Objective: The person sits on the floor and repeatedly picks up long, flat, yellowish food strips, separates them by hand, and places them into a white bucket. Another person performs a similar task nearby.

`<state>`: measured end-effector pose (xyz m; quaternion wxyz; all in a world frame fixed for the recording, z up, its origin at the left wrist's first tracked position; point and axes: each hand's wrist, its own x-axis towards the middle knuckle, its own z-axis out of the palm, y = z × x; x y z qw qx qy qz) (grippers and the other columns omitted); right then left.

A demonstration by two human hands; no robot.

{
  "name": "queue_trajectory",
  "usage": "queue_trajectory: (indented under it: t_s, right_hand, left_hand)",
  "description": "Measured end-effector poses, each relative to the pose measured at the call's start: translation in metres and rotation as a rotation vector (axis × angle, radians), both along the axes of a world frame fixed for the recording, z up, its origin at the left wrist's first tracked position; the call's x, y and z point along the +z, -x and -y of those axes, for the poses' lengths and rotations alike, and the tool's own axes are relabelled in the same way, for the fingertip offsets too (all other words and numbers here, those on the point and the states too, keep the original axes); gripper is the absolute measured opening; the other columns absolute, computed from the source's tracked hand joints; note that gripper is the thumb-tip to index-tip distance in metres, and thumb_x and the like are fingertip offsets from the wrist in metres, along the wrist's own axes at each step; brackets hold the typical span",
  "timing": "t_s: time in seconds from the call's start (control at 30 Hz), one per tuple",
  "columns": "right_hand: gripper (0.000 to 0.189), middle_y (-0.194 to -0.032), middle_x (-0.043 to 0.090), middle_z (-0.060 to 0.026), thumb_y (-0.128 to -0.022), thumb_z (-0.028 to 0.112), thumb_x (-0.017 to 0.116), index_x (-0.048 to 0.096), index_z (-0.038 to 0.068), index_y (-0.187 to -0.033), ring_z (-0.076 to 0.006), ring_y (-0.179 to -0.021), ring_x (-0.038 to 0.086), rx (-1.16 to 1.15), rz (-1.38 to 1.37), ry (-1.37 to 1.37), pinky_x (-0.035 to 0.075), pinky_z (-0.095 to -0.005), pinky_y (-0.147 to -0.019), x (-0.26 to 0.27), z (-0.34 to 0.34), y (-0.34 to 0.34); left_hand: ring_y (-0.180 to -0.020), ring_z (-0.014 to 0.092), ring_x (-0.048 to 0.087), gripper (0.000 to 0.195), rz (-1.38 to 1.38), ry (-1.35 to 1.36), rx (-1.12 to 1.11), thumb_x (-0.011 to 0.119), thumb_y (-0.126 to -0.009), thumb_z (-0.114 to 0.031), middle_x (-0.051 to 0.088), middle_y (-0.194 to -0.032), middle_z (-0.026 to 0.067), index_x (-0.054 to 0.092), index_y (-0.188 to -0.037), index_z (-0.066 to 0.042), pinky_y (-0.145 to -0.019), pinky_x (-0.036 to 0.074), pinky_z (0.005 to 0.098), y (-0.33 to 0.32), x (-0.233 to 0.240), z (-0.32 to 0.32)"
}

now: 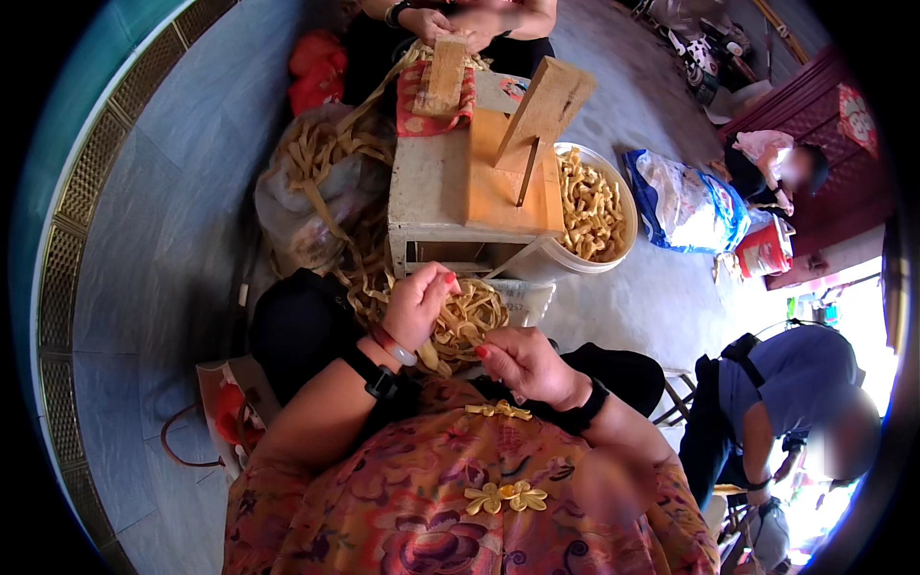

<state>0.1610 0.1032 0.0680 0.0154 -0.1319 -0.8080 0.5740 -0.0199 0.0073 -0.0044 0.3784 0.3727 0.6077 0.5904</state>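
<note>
My left hand [419,307] is raised over my lap with its fingers curled and the thumb against them. Lower and to its right, my right hand [530,365] is curled much the same way. Whether either one pinches a strip cannot be made out. Between and beyond them lies a tangled heap of flat yellowish strips [471,316]. Just past the heap stands a worn pale box-like bench [431,180]. On it rests a wooden board [492,198] with a tilted wooden block [544,108] and a thin dark rod [528,172].
A white bucket [627,241] of knotted yellowish pieces [589,205] stands right of the bench. Left is a plastic bag [287,208] with more strips. Across the bench, another person's hands [449,25] work behind a wooden block [440,79]. Two people are at the right.
</note>
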Motion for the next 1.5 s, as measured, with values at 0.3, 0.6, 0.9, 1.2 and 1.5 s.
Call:
queue_trajectory:
  t_s: [0.3, 0.6, 0.9, 1.2, 1.5]
  right_hand:
    - [0.025, -0.080, 0.060, -0.0150, -0.078, 0.013, 0.067, 0.051, 0.004, -0.096, -0.0341, -0.072, 0.060, -0.057, -0.355, -0.547, 0.049, -0.0422, -0.064, -0.010, -0.008, 0.003]
    - [0.017, -0.068, 0.056, -0.0127, -0.074, 0.000, 0.062, 0.050, 0.004, -0.085, -0.0348, -0.063, 0.057, -0.019, -0.282, -0.561, 0.047, -0.0415, -0.056, 0.003, -0.022, -0.013]
    - [0.016, -0.076, 0.060, -0.0123, -0.076, -0.004, 0.061, 0.056, 0.004, -0.089, -0.0311, -0.070, 0.061, -0.276, -0.314, -0.626, 0.049, -0.0349, -0.061, 0.007, -0.065, -0.007]
    - [0.011, -0.078, 0.059, -0.0131, -0.077, 0.000, 0.062, 0.058, 0.004, -0.086, -0.0310, -0.069, 0.061, -0.457, -0.408, -0.702, 0.049, -0.0355, -0.059, 0.019, -0.133, 0.046]
    - [0.017, -0.097, 0.063, -0.0122, -0.081, 0.010, 0.059, 0.060, 0.007, -0.098, -0.0327, -0.087, 0.060, -0.562, -0.309, -1.134, 0.048, -0.0437, -0.076, -0.027, -0.186, 0.022]
  left_hand:
    - [-0.079, 0.019, 0.065, 0.013, -0.380, -0.147, -0.066, 0.051, -0.094, -0.010, 0.066, -0.086, 0.0115, 0.061, -0.099, -0.004, -0.071, 0.050, 0.0294, -0.015, 0.006, -0.003]
    - [-0.068, 0.008, 0.054, 0.012, -0.241, -0.087, -0.148, 0.057, -0.094, -0.015, 0.063, -0.081, 0.0019, 0.059, -0.092, -0.003, -0.065, 0.046, 0.0243, 0.005, 0.011, -0.006]
    - [-0.073, 0.023, 0.064, 0.015, -0.571, -0.117, -0.173, 0.065, -0.085, -0.013, 0.066, -0.084, 0.0123, 0.060, -0.092, -0.001, -0.066, 0.049, 0.0304, 0.011, 0.050, -0.037]
    - [-0.070, 0.013, 0.062, 0.018, -0.508, -0.045, 0.089, 0.064, -0.088, -0.016, 0.066, -0.077, 0.0099, 0.059, -0.092, 0.001, -0.064, 0.048, 0.0272, 0.035, 0.056, -0.114]
    - [-0.072, 0.033, 0.065, 0.019, -0.569, 0.008, 0.121, 0.067, -0.084, -0.023, 0.066, -0.078, 0.0155, 0.061, -0.086, -0.005, -0.062, 0.050, 0.0394, 0.024, 0.042, -0.091]
